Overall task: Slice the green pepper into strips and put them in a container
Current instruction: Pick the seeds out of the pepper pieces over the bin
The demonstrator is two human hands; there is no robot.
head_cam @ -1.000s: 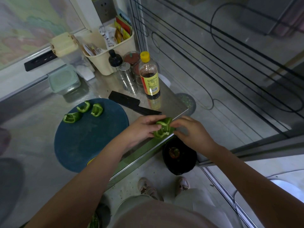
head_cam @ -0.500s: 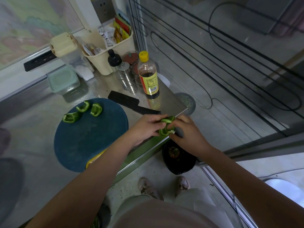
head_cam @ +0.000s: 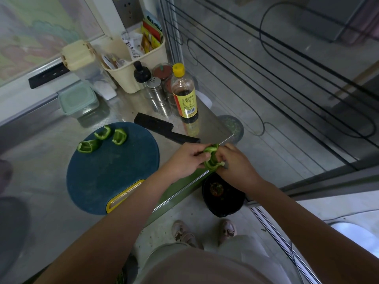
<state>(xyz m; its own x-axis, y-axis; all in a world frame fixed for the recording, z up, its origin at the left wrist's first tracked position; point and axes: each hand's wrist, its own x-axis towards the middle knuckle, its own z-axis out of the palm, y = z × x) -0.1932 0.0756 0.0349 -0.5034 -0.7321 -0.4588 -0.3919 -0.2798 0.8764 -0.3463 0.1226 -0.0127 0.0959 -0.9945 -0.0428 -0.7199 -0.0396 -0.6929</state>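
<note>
I'm pinching the pepper piece (head_cam: 211,158) between my left hand (head_cam: 184,160) and right hand (head_cam: 235,167), held close together, just right of the cutting board (head_cam: 114,171). I'm probably pulling out its core, so I should be tearing gently and keeping seeds off the board.

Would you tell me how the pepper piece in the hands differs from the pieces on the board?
The held piece is pinched between left hand and right hand, beyond the board; the board pieces lie untouched on it. It is one; they are three. All are green chunks, not strips.
</note>
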